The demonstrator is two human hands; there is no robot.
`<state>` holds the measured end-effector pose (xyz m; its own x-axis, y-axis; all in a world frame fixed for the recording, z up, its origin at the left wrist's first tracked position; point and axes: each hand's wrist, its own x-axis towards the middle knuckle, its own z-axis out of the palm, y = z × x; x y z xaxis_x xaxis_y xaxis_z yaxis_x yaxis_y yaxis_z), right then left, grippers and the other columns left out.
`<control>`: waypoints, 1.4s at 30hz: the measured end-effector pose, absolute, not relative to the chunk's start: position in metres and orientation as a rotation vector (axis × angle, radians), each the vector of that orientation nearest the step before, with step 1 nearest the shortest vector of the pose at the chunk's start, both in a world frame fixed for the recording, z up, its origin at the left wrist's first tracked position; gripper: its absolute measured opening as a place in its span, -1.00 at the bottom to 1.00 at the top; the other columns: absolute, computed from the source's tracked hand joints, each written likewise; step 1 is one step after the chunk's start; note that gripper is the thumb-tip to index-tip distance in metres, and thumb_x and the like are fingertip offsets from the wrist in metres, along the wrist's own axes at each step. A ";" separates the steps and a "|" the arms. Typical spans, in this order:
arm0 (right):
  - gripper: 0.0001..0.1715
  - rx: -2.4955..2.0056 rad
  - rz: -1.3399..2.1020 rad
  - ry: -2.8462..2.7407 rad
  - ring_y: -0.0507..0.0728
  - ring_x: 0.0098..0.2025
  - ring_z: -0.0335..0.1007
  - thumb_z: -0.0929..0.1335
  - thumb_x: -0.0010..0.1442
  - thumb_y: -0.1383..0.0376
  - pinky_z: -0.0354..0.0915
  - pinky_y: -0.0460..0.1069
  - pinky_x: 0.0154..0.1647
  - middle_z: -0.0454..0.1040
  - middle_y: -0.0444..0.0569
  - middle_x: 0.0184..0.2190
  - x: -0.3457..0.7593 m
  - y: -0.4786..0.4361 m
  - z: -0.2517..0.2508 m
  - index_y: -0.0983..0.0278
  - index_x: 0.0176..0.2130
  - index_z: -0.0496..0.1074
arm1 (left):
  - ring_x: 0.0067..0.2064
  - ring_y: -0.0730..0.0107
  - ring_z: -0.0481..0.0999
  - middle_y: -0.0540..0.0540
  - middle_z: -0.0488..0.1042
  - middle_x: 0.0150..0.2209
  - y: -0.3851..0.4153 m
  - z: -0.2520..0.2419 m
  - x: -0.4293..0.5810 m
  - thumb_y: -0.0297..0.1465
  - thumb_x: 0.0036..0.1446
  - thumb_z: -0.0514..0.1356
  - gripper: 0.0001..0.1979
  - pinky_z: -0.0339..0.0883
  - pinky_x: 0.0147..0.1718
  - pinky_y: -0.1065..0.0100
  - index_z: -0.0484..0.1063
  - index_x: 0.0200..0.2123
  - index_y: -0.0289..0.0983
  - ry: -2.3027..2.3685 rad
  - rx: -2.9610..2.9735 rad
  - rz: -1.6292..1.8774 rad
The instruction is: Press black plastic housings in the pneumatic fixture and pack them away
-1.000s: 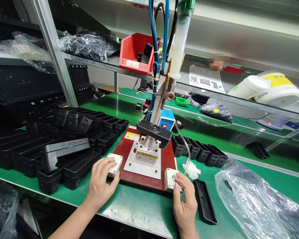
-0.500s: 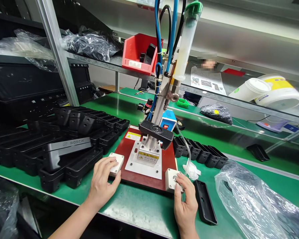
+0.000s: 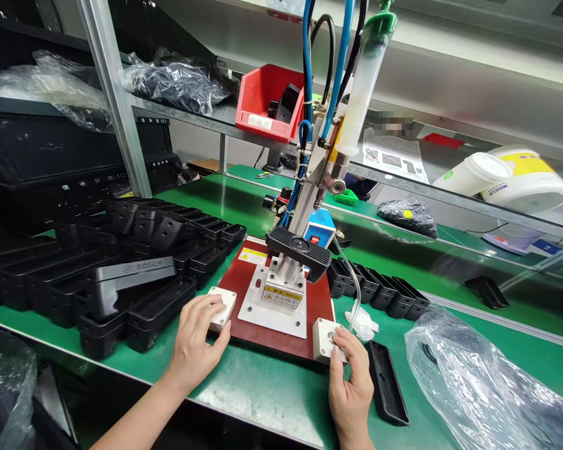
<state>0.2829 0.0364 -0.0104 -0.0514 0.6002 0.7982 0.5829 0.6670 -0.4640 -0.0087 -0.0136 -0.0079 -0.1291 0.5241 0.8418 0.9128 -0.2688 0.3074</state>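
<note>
My left hand [image 3: 194,344] lies over a white button box [image 3: 225,305] at the left front corner of a red-brown base plate [image 3: 267,334], fingers curled on its top. My right hand [image 3: 351,378] holds a second white button box [image 3: 323,337] at the right front corner, thumb on its round button. Between them a metal fixture [image 3: 281,294] with a yellow warning label carries a black ribbed housing [image 3: 300,250]. Above it hangs a dispenser with a clear syringe [image 3: 363,81] and blue hoses [image 3: 307,69].
Rows of black plastic housings [image 3: 136,275] fill the green bench on the left, and more housings [image 3: 380,290] sit to the right of the fixture. A single black part [image 3: 387,387] and a clear plastic bag [image 3: 483,381] lie at right. A red bin [image 3: 263,103] stands on the shelf.
Both hands stay on their button boxes. The view has drifted slightly to the left, so everything sits a little further right in the picture.
</note>
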 end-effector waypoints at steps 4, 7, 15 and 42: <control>-0.81 -0.959 0.022 -1.708 0.22 0.05 0.35 0.28 0.29 0.35 0.28 0.21 0.07 0.42 0.09 -0.04 0.283 0.036 -0.011 0.26 -0.09 0.40 | 0.03 0.09 0.38 -0.23 0.40 -0.05 -0.013 -0.008 -0.009 -0.55 0.12 0.21 -0.70 0.30 0.02 0.04 0.32 -0.06 -0.30 -1.605 -1.761 -1.372; -0.80 -0.960 0.024 -1.708 0.23 0.05 0.35 0.28 0.29 0.35 0.28 0.21 0.07 0.42 0.09 -0.03 0.284 0.036 -0.012 0.26 -0.09 0.40 | 0.03 0.09 0.38 -0.23 0.40 -0.05 -0.014 -0.008 -0.009 -0.55 0.12 0.21 -0.70 0.30 0.02 0.04 0.32 -0.06 -0.29 -1.608 -1.763 -1.372; -0.80 -0.960 0.023 -1.704 0.23 0.05 0.35 0.28 0.29 0.35 0.27 0.22 0.08 0.42 0.10 -0.03 0.282 0.037 -0.012 0.26 -0.08 0.41 | 0.03 0.09 0.37 -0.23 0.40 -0.05 -0.015 -0.007 -0.009 -0.54 0.12 0.21 -0.70 0.31 0.01 0.03 0.32 -0.06 -0.29 -1.601 -1.756 -1.375; -0.80 -0.965 0.019 -1.703 0.24 0.03 0.37 0.28 0.28 0.34 0.29 0.24 0.06 0.43 0.10 -0.05 0.283 0.039 -0.013 0.26 -0.09 0.41 | 0.03 0.09 0.38 -0.23 0.41 -0.05 -0.014 -0.007 -0.009 -0.54 0.12 0.21 -0.71 0.32 0.01 0.02 0.32 -0.06 -0.29 -1.604 -1.763 -1.383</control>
